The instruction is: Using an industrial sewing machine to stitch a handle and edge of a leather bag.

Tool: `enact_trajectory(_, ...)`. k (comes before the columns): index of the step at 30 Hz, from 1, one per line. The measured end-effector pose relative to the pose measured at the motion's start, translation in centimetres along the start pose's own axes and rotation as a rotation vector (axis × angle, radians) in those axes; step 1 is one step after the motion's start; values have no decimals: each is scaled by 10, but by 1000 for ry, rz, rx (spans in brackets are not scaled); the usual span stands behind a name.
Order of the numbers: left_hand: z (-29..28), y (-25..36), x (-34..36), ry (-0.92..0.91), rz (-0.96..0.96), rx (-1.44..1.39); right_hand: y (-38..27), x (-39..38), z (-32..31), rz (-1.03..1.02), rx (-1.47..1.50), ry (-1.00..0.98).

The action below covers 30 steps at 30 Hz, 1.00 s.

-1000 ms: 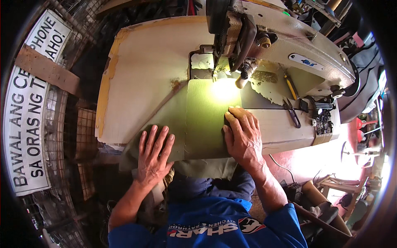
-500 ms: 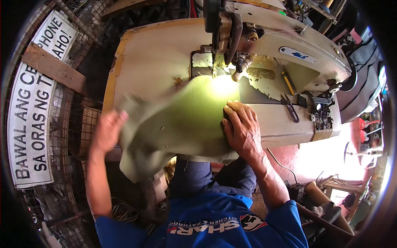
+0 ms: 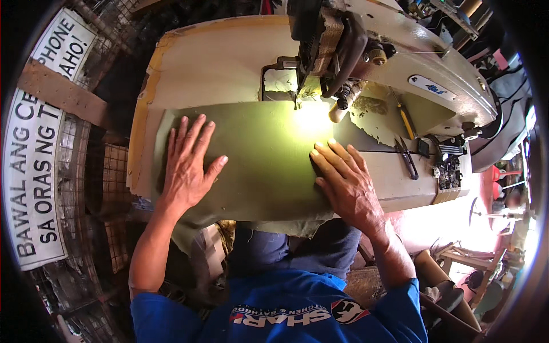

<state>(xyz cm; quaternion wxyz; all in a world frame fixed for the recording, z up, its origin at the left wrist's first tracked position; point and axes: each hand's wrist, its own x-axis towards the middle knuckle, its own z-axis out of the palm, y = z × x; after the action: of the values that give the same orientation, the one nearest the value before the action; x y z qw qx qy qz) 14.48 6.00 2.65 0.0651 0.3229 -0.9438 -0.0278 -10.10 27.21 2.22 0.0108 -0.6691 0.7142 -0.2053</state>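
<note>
Olive-green fabric (image 3: 251,166) is spread over the sewing machine's bed, its top edge near the lit needle and presser foot (image 3: 296,100). My left hand (image 3: 189,166) lies on the fabric's left part, fingers stretched out. My right hand (image 3: 349,183) rests near the fabric's right edge below the lamp glow, fingers extended and flat. The machine head (image 3: 414,63) arches over the right side. Scissors (image 3: 406,157) and a yellow-handled tool (image 3: 406,120) lie to the right of my right hand.
The pale board (image 3: 211,57) extends behind and left. Metal fittings (image 3: 449,168) sit at the bed's right end. A wire grid wall (image 3: 114,200) with a white sign stands at the left. A cardboard roll (image 3: 429,268) and clutter are at the lower right.
My left hand swung out, turning the fabric's left part, and now lies flat higher up on it. The fabric now spreads farther left. My right hand stayed near the right edge.
</note>
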Motion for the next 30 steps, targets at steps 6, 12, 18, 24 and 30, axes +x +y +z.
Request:
enact_trajectory(6,15,-22,31,104,41,-14,30,40,5,-18,-24,-13)
enact_trajectory(12,16,-26,53,71,22,-6,44,54,12,2,9,-32)
enact_trajectory(18,15,-30,61,59,36,16,50,58,17,-28,9,6)
enact_trajectory(24,14,-30,62,50,34,22,46,57,18,44,102,15)
enact_trajectory(30,16,-30,62,72,43,-8,47,56,17,103,128,-60)
